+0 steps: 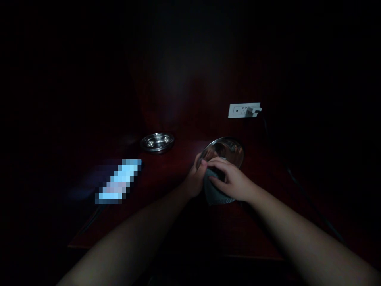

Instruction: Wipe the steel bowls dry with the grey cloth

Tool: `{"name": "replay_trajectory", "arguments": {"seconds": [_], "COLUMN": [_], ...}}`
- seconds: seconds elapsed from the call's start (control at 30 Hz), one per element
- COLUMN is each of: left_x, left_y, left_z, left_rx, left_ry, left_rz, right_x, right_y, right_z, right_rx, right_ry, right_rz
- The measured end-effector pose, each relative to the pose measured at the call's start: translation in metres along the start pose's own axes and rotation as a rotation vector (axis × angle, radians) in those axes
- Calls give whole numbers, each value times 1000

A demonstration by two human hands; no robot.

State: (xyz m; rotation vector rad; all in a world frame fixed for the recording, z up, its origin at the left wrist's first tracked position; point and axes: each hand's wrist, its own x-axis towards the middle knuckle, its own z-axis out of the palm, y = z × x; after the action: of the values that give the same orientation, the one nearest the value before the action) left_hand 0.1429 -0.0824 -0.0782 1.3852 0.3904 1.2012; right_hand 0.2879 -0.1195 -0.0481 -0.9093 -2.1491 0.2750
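Observation:
A shiny metal bowl (236, 153) is tilted up in front of me, its inside facing my right side. My left hand (195, 180) grips its left rim, thumb over the edge. Inside the bowl, my right hand (232, 178) presses a grey-green cloth (216, 192) against the metal. The cloth hangs below the hand, and the fingertips are partly hidden. On the table to the left lies a second metal dish (157, 142), low and shiny, apart from both hands.
A lit, pixelated phone-like screen (120, 182) lies at the left on the dark red table (178, 171). At the back right is a white wall socket (238, 111) with a plug in it. A cable (315, 210) runs down the right side. The surroundings are very dark.

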Motion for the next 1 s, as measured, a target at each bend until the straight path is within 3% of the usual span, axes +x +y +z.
{"name": "replay_trajectory", "arguments": {"seconds": [0.6, 0.87, 1.0], "left_x": [3, 4, 6], "left_y": [-1, -4, -5], "left_z": [2, 1, -2], "left_rx": [-92, -21, -1], "left_ry": [-35, 195, 212], "left_rz": [32, -116, -124], "right_x": [0, -2, -2], "right_y": [3, 6, 5], "right_z": [-1, -1, -1], "right_rx": [-163, -180, -187], "right_ry": [47, 105, 128], "right_rz": [62, 64, 67]}}
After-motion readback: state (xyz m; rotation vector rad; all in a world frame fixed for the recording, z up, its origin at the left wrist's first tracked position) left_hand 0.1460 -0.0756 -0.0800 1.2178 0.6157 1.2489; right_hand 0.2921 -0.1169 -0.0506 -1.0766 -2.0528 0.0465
